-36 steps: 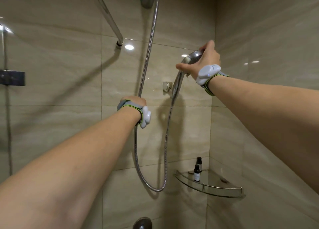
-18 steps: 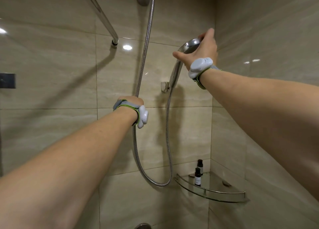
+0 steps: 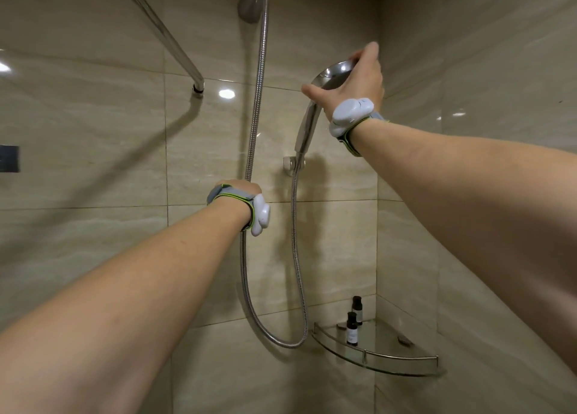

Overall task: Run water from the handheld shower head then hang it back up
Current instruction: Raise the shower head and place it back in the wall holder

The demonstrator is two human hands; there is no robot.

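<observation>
The chrome handheld shower head [image 3: 331, 76] stands upright against the tiled wall, its handle [image 3: 306, 129] ending just above a small wall bracket [image 3: 289, 163]. My right hand [image 3: 349, 82] is wrapped over the round head, thumb to the left, fingers over the top. The metal hose [image 3: 254, 101] runs down from a mount at the top, loops low and climbs back to the handle. My left hand [image 3: 240, 187] is closed around the hose at mid height, mostly hidden behind my wrist and a grey strap. No water is visible.
A chrome bar [image 3: 162, 29] slants down from the upper left to the wall. A glass corner shelf [image 3: 374, 356] at lower right carries two small dark bottles [image 3: 352, 327]. Tiled walls meet in a corner on the right.
My right hand and the shower head have risen a little along the wall. The hose loop has been pulled up with it. My left hand stays on the hose.
</observation>
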